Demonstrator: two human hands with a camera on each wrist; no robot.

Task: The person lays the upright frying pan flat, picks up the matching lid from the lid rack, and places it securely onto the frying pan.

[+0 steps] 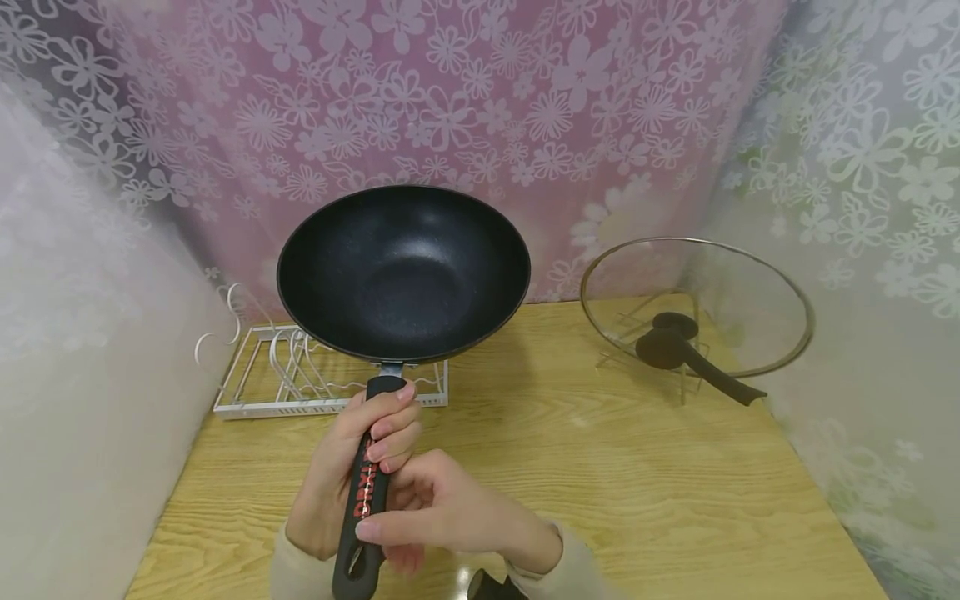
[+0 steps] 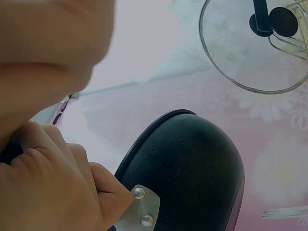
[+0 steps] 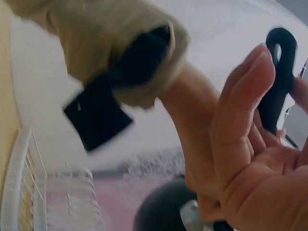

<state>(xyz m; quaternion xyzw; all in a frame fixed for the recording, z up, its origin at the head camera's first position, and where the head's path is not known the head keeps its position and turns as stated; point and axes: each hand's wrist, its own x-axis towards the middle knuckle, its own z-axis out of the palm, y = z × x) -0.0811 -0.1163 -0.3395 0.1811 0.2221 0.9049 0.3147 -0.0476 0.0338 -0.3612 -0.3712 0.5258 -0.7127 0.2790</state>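
A black wok (image 1: 408,275) is held up over the table, its open side facing me and its long black handle pointing down toward me. My left hand (image 1: 390,429) grips the upper handle, fingers wrapped across its front just below the metal neck. In the left wrist view that hand (image 2: 62,183) sits right at the riveted bracket (image 2: 143,207). Lower down, my right hand (image 1: 450,508) holds the handle (image 1: 367,492) loosely. Its thumb lies on the front over the red lettering, and its other fingers are partly hidden behind the handle.
Behind the wok, a white wire rack (image 1: 277,408) stands at the back left of the wooden table (image 1: 570,483). A clear glass lid (image 1: 750,308) with a black knob and handle leans on a wire stand (image 1: 682,383) at the right. Flowered curtains (image 1: 450,100) enclose three sides.
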